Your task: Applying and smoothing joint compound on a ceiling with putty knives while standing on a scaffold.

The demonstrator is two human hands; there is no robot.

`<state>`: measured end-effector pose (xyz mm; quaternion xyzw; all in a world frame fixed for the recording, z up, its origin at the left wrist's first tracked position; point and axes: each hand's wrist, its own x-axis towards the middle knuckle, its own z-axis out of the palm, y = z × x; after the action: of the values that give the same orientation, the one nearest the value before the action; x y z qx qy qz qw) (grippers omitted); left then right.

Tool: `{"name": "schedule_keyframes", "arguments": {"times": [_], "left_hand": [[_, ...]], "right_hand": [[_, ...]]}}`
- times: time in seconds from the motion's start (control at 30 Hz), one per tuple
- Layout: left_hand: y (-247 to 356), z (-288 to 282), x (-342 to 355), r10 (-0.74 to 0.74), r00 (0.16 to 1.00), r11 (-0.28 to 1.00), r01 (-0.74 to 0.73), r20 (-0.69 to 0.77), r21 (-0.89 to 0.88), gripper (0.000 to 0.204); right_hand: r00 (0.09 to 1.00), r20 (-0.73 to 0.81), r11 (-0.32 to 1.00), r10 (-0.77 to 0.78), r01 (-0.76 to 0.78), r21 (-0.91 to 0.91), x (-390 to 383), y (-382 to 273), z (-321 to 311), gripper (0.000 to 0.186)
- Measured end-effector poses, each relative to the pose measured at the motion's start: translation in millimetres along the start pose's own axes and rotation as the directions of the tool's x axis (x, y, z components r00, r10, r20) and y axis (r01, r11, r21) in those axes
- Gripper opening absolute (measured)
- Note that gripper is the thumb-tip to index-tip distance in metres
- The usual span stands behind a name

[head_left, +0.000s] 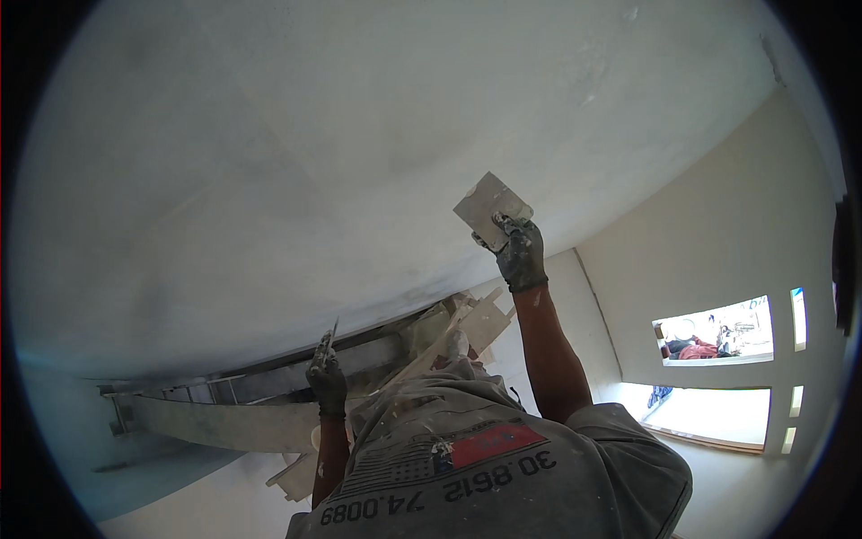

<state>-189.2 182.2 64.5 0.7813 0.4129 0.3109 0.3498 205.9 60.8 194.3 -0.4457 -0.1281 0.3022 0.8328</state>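
My right hand (514, 247), in a dark glove smeared with pale compound, is closed on a flat, square-ended plastering blade (485, 198), held up against or close in front of the large pale plastered surface (269, 153); whether it touches cannot be told. Lower and to the left, my left hand (327, 382), also gloved and smeared, grips a thin metal blade (333, 331) seen almost edge-on. My grey, paint-spattered shirt (404, 485) fills the bottom middle.
Below the plastered surface runs a long grey ledge (206, 422) with metal bars. Pale boards (485, 323) lie behind my body. A cream wall (700, 225) on the right has bright openings (709, 328), with assorted objects visible through the upper one.
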Motion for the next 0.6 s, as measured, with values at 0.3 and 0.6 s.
{"name": "schedule_keyframes", "arguments": {"times": [0.3,0.6], "left_hand": [[-19,-40,-42,-0.112,0.993,0.987,0.115,-0.032,0.114,0.039],[-60,-29,-77,-0.111,0.993,0.979,0.116,-0.039,0.167,0.036]], "right_hand": [[0.630,-0.096,0.364,-0.771,0.311,-0.878,59,52,54,0.030],[0.743,0.233,0.124,-0.627,0.391,-0.912,18,118,140,0.057]]}}
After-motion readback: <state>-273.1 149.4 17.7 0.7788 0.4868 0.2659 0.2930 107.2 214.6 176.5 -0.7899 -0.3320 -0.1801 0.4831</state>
